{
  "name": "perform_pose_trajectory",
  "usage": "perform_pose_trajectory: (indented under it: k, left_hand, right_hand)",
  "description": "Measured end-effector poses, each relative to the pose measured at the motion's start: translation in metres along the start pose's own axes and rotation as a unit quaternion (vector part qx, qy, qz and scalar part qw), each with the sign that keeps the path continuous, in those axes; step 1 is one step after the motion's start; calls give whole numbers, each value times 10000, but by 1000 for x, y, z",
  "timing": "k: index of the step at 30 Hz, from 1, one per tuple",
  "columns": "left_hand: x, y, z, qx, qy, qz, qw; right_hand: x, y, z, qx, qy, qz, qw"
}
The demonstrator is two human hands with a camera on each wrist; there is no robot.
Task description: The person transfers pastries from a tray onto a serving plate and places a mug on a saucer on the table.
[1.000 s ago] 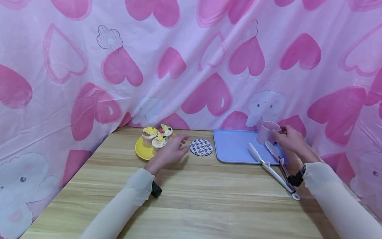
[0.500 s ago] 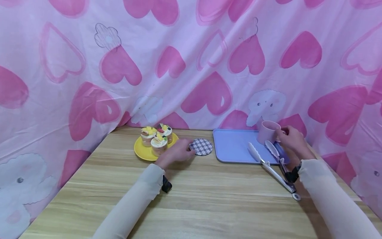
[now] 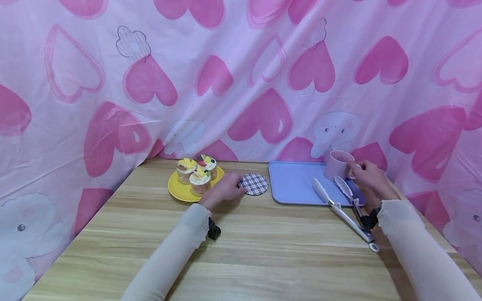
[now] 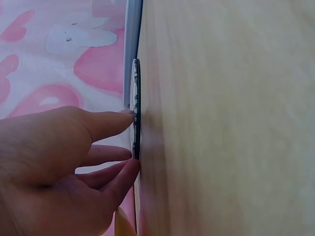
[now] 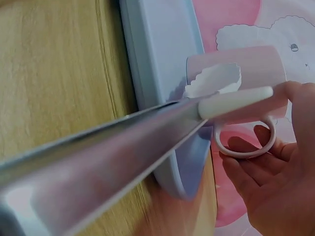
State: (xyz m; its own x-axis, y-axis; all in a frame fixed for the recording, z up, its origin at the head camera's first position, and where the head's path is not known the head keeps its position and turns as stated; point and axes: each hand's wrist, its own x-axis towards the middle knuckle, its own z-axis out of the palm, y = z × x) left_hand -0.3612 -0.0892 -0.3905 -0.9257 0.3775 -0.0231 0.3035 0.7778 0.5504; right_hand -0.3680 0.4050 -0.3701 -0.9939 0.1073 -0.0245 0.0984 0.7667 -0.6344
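A round coaster [image 3: 254,184] with a dark checked pattern lies flat on the wooden table, seen edge-on in the left wrist view. My left hand [image 3: 225,187] is at its left side; thumb and fingertips pinch its edge [image 4: 137,108]. On the right end of the blue tray [image 3: 297,184] stands an upright pink mug [image 3: 336,165]. My right hand [image 3: 370,179] holds this mug by its handle [image 5: 246,153], fingers curled at the loop and thumb up by the rim. The coaster's underside is hidden.
Metal tongs [image 3: 350,221] with white scalloped tips lie spread, tips over the tray, handle end on the table, just beneath my right wrist. A yellow plate [image 3: 177,190] with several dessert cups [image 3: 200,180] stands left of my left hand. A heart-patterned curtain [image 3: 260,117] hangs behind.
My left hand has moved right, from over the yellow plate to the coaster's left edge, and its fingers have closed there. My right hand stays at the mug, which has not moved.
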Motion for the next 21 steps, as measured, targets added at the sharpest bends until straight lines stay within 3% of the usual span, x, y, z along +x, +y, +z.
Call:
perform_pose_trajectory:
  k: [9,21]
  left_hand:
    - [1,-1,-1,-125,66,-100,9998]
    - [1,-2,1,-184,40,-129,9997]
  right_hand:
    - [8,0,1,623,-117,-140,9979]
    - [10,-10,7,913,138,597,9939]
